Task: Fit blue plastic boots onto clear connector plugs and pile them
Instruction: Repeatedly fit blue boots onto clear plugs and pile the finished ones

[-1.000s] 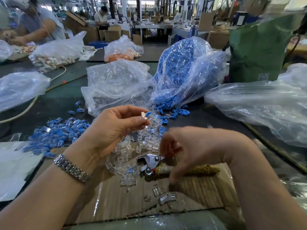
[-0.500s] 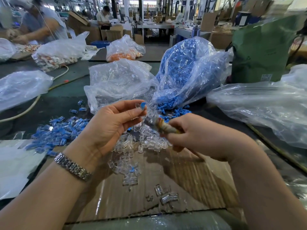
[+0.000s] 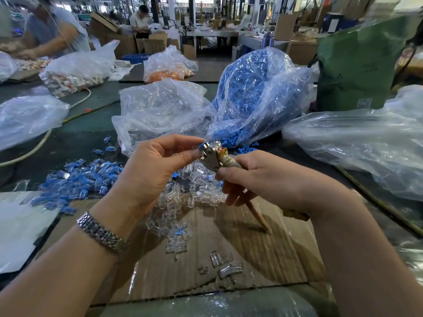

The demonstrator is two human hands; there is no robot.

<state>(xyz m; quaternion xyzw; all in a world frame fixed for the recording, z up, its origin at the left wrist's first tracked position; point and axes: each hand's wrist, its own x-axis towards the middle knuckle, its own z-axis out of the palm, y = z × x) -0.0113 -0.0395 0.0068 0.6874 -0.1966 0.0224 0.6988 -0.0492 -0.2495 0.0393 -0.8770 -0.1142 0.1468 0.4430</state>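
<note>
At the near edge of the tabletop a sheet of cardboard (image 3: pixel 263 243) is laid, and a few loose clear plugs (image 3: pixel 225 266) are scattered on it close to the person. Above the cardboard both hands are raised. The right hand (image 3: pixel 270 181) is seen with its fingers curled round the wrapped handles of a plier-like metal tool (image 3: pixel 214 156), whose head points up and to the left, towards the other hand. The left hand (image 3: pixel 158 165), worn with a metal watch band (image 3: pixel 101 232), is held just beside that head; its thumb and forefinger are closed in a pinch on a small piece showing a blue boot (image 3: pixel 202 146), which is touching the tool's head. Whether a plug is already seated in the boot cannot be told.

The coming move is judged to turn on this: the pinched piece lies directly left of the tool's head, so the tool's long axis runs into it, and the left hand is the nearer.

Under the hands a heap of clear connector plugs (image 3: pixel 196 186) is spread. Towards the left edge a pile of fitted blue pieces (image 3: pixel 77 181) is gathered. Farther back, a bag of clear plugs (image 3: pixel 160 108) and a bag of blue boots (image 3: pixel 258 92) are set side by side.
</note>
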